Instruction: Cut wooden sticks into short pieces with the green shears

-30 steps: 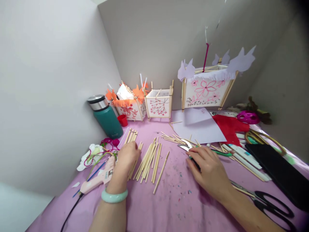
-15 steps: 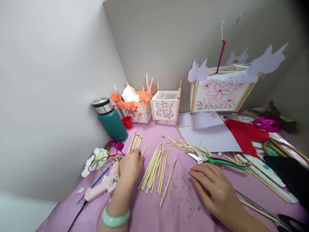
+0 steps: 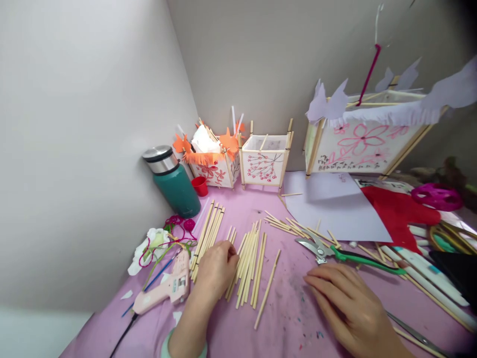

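My left hand (image 3: pixel 215 271) rests on the pink cloth, fingers curled over a few wooden sticks between two piles: a bundle of sticks (image 3: pixel 208 231) to its left and a wider spread of sticks (image 3: pixel 251 261) to its right. My right hand (image 3: pixel 348 303) lies flat and open on the cloth, holding nothing, just below the green-handled cutters (image 3: pixel 343 252). A single stick (image 3: pixel 267 290) lies apart between the hands.
A pink glue gun (image 3: pixel 164 291) lies left of my left hand. A teal flask (image 3: pixel 173 181), a red cup (image 3: pixel 200 185) and paper lanterns (image 3: pixel 265 161) line the wall. Lilac paper (image 3: pixel 335 206), red felt (image 3: pixel 398 214), more sticks and scissors (image 3: pixel 413 333) lie to the right.
My left hand moved right, from the left bundle onto sticks nearer the middle pile. My right hand left the cutters and drew back, flat. The view shifted right.
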`<action>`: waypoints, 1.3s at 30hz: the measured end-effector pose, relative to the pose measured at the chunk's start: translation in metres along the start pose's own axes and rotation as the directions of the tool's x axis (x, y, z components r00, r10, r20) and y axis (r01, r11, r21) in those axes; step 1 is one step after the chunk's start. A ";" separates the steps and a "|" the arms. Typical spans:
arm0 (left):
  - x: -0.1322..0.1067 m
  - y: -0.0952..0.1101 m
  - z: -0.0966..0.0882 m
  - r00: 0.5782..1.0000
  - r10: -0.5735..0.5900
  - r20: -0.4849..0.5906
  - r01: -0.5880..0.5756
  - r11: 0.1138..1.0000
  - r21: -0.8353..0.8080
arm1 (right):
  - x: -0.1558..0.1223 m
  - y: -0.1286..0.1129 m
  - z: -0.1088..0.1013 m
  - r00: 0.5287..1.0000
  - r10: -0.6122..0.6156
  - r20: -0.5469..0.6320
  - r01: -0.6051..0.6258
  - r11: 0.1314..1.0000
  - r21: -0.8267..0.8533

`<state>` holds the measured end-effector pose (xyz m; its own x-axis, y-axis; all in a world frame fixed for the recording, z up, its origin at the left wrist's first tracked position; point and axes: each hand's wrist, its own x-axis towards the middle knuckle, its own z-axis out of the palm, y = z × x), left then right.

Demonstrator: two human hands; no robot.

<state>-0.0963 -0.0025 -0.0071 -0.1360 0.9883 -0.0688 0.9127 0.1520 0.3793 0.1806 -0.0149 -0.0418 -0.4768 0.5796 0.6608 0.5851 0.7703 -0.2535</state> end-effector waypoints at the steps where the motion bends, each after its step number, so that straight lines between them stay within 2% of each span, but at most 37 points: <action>1: 0.000 0.000 0.001 1.000 -0.005 -0.001 0.005 1.000 0.015 | 0.000 0.000 0.000 1.000 -0.001 0.003 0.000 1.000 0.002; 5: 0.000 0.002 0.003 0.998 -0.032 -0.057 0.041 0.985 0.167 | -0.001 0.001 0.000 1.000 -0.010 0.002 0.010 1.000 0.007; 8: 0.000 0.002 0.003 0.989 -0.086 -0.120 0.112 0.965 0.239 | -0.001 0.001 0.000 1.000 -0.028 0.003 0.028 1.000 0.008; 14: 0.001 -0.002 -0.003 0.984 -0.136 -0.117 0.159 0.963 0.216 | -0.002 0.001 0.000 0.999 -0.045 0.001 0.045 0.999 0.021; 20: 0.002 -0.002 -0.002 0.980 -0.148 -0.132 0.179 0.948 0.265 | 0.000 0.002 -0.001 0.998 -0.067 -0.007 0.067 0.998 0.007; 25: 0.003 -0.008 0.000 0.969 -0.138 -0.206 0.198 0.929 0.312 | -0.001 0.004 0.000 0.995 -0.094 -0.010 0.094 0.996 -0.007; 30: 0.007 -0.019 -0.003 0.945 -0.184 -0.269 0.274 0.896 0.350 | -0.001 0.005 -0.001 0.995 -0.097 -0.002 0.097 0.995 -0.018; 39: 0.008 -0.021 -0.008 0.945 -0.180 -0.272 0.266 0.908 0.323 | -0.001 0.006 -0.001 0.995 -0.104 0.003 0.104 0.994 -0.031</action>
<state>-0.1192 0.0021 -0.0079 -0.3981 0.9098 0.1175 0.9171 0.3978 0.0276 0.1846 -0.0111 -0.0432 -0.5370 0.4969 0.6817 0.5523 0.8179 -0.1612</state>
